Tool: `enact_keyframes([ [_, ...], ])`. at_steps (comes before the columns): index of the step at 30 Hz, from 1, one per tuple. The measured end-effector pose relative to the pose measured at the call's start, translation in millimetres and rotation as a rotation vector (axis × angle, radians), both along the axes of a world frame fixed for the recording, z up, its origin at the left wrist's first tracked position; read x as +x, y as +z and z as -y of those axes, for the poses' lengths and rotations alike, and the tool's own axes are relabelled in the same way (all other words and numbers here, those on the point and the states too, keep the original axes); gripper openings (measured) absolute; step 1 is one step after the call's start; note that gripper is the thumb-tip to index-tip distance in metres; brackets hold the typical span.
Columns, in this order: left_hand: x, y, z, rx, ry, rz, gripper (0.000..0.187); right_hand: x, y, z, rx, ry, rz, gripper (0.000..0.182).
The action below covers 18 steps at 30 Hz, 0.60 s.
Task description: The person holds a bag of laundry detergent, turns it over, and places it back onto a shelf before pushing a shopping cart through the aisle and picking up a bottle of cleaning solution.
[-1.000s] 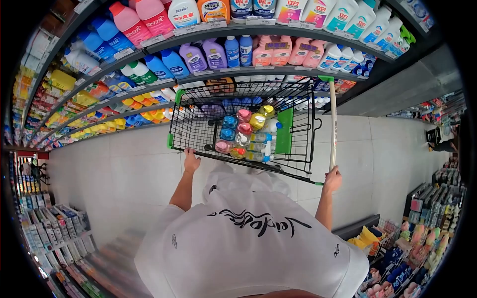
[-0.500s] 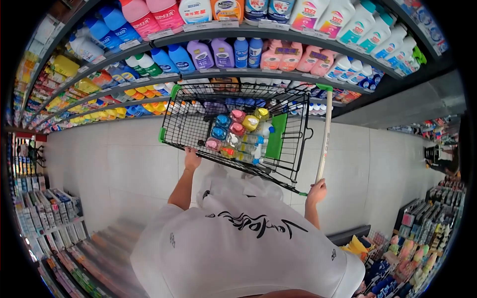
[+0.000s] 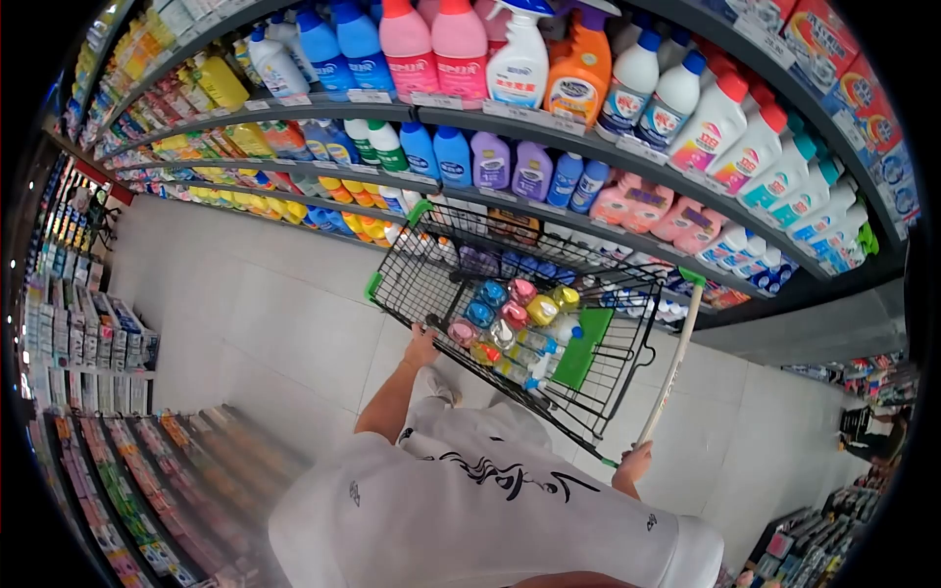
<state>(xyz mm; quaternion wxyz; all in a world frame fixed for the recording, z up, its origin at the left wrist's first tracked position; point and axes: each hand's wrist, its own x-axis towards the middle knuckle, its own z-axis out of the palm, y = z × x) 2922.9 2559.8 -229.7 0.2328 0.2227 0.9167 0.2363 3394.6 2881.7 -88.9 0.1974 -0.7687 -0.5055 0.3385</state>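
A black wire shopping cart [image 3: 417, 284] with green corners stands in front of me, its pale handle bar [image 3: 674, 363] at the right. My left hand [image 3: 421, 346] is closed over the near top rim of the basket, towards its left end. The near end of the handle bar is gripped by my right hand [image 3: 634, 463]. Inside the basket, bottles with blue tops [image 3: 480, 314], pink tops [image 3: 464, 332] and yellow tops [image 3: 542, 311] stand close together. Beside them are clear spray bottles [image 3: 535, 370] with white and blue heads, next to a green panel [image 3: 585, 348].
Beyond the cart, a long shelf [image 3: 549, 122] holds rows of cleaning bottles, including an orange spray bottle [image 3: 578, 69]. Behind me at the left is a low rack [image 3: 137, 500] of packaged goods. Pale floor tiles [image 3: 265, 323] lie between. Another person [image 3: 882, 431] is at the far right.
My view has tilted and turned, so the cart sits lower and further right, and more of the upper shelf shows. Both hands keep their hold on the cart.
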Motion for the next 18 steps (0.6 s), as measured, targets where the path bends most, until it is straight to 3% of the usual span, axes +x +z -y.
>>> enact_keyframes([
  [11, -7, 35, -3, -0.121, -0.067, 0.206, 0.059, -2, 10, -2, -0.054, -0.427, -0.522, 0.039],
  [18, -18, 53, 9, -0.186, -0.241, 0.207, 0.054, 32, -30, -13, -0.050, -0.330, -0.700, 0.043],
])
